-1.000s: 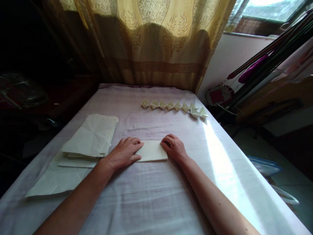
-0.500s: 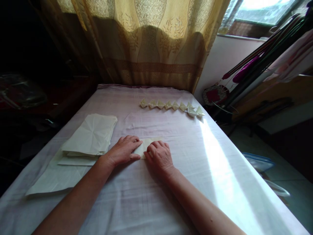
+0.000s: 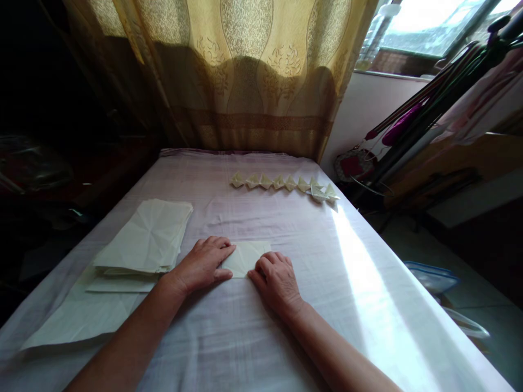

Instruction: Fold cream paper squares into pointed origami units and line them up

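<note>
A small folded piece of pale paper (image 3: 244,259) lies flat on the cloth between my hands, with faint crease lines across it. My left hand (image 3: 204,261) rests at its left side, thumb and forefinger spread apart, their tips on the paper's edge. At the lower right corner, my right hand (image 3: 278,280) has its fingers curled in, with the thumb tip at the paper's edge. A stack of creased paper sheets (image 3: 147,234) sits beyond my left forearm, on top of a larger sheet (image 3: 77,316).
Several small folded paper pieces (image 3: 278,182) stand in a row toward the far right. A pale checked cloth (image 3: 212,337) covers the surface. Behind it hangs a gold curtain (image 3: 245,81). To the right are a dark pole (image 3: 392,130) and a small bag (image 3: 353,164).
My right hand has slid right and toward me, uncovering more of the folded paper. The left hand stays at the paper's left side. The camera view has shifted slightly.
</note>
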Motion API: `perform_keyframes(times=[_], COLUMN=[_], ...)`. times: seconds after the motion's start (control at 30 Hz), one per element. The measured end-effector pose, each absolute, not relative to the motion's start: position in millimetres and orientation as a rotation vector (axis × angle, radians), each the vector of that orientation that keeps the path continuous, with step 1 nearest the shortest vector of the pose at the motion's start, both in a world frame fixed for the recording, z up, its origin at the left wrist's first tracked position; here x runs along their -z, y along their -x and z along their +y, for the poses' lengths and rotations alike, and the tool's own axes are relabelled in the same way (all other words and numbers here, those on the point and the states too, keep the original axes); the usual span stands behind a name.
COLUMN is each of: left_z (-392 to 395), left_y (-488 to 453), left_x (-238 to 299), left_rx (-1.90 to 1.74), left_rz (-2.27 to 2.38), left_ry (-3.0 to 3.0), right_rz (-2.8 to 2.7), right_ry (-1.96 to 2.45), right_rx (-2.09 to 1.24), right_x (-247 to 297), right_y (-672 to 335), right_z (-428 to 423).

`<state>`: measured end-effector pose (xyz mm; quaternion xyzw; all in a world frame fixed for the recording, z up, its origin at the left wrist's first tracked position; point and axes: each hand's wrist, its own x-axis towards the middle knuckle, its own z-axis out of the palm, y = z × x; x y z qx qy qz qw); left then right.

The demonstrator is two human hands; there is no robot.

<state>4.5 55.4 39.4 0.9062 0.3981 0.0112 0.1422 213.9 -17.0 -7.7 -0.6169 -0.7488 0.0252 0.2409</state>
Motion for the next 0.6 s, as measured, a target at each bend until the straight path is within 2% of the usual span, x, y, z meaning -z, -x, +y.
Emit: perform_keyframes(times=[0.4,0.6], left_z=[53,12], left_y=[-7,-31], left_x=[-43,-28], left_rx=[-0.007,-0.154], left_rz=[1.187,1.094], left_ry=[-2.639,-2.789], right_rz=[-2.018,-2.023], right_ry=[1.722,1.726], right_rx=[-0.098,-0.084], right_x=[10,12], right_y=[-259,-258], right_z=[-24,-24])
